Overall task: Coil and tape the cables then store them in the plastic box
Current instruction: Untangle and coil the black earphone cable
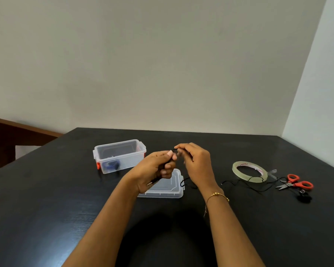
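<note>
— What are the hands doing?

— The left hand point(158, 166) has its fingers curled round a thin black cable point(237, 183). The metal plug end sticks out below that hand. The right hand point(196, 162) pinches the same cable with its thumb and first finger, just beside the left thumb.

— Where does the cable go?

— It hangs down behind the right hand and lies on the black table point(46, 209), running across the roll of clear tape point(249, 171) to the orange scissors point(295, 183).

— And the plastic box point(120, 156)?

— It stands open, left of the hands, and something dark blue lies inside it. Its lid point(168, 186) lies flat on the table, right of the box, just under the hands. The tape is far right of the box, and the scissors are even farther.
</note>
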Tool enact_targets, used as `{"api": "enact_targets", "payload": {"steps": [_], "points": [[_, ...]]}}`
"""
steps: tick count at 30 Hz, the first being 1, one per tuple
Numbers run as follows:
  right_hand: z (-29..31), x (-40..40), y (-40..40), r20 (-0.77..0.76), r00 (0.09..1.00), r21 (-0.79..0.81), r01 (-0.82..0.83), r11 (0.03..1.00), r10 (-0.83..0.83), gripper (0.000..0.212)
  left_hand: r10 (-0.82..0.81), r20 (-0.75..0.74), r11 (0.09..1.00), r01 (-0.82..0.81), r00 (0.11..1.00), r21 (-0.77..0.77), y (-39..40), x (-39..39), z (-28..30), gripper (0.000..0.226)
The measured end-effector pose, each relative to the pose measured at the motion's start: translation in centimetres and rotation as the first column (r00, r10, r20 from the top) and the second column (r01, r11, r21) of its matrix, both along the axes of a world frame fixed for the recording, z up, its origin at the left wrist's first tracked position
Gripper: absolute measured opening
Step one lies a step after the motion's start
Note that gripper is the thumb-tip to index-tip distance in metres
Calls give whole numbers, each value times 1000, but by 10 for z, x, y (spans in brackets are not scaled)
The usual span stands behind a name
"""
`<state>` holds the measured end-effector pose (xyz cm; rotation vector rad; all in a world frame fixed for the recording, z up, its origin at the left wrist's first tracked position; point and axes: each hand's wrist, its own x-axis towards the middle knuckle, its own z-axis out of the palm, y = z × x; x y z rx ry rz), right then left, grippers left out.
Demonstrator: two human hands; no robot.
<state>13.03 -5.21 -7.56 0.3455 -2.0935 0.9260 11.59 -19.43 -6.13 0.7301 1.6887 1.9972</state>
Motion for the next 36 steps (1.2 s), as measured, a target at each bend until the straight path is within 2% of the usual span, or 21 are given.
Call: {"api": "enact_targets", "payload": {"steps": [4,8,12,15,18,20,23,25,27,29,31,36], "points": [[-3,0,-4,251,965,18,-87,996,80,21,-16,188,959,-39,982,282,-2,-1,4,35],[-4,-2,-10,419,906,107,-111,988,57,21,27,286,874,-161,958,458,-3,-3,5,36],[-6,-1,-12,548,834,125,-155,980,62,21,99,349,731,-306,932,610,-4,-6,9,35],[-4,2,-19,616,780,103,-222,970,113,22,191,399,629,-424,897,652,-4,-9,10,32],[-2,3,-23,667,742,189,-248,950,61,20,291,412,566,-502,864,654,-3,-10,10,29],[0,5,-22,656,755,265,-246,932,13,19,415,342,599,-536,843,595,-2,-11,10,30],[2,8,-20,516,856,326,-213,921,15,22,676,5,685,-631,737,364,-1,-14,3,30],[1,7,-19,335,942,366,-130,921,0,23,675,-270,735,-657,687,168,0,-16,-6,30],[0,6,-17,190,982,361,-57,931,-13,22,536,-452,780,-623,713,-58,1,-18,-12,28],[0,7,-11,135,990,349,0,937,-51,23,388,-490,814,-539,781,-215,3,-15,-12,28],[0,6,-6,134,988,345,25,938,-75,25,314,-472,835,-476,824,-274,4,-11,-10,33],[0,5,0,239,971,203,-82,976,32,19,252,-511,767,-492,822,-413,-5,-17,-10,35]]}}
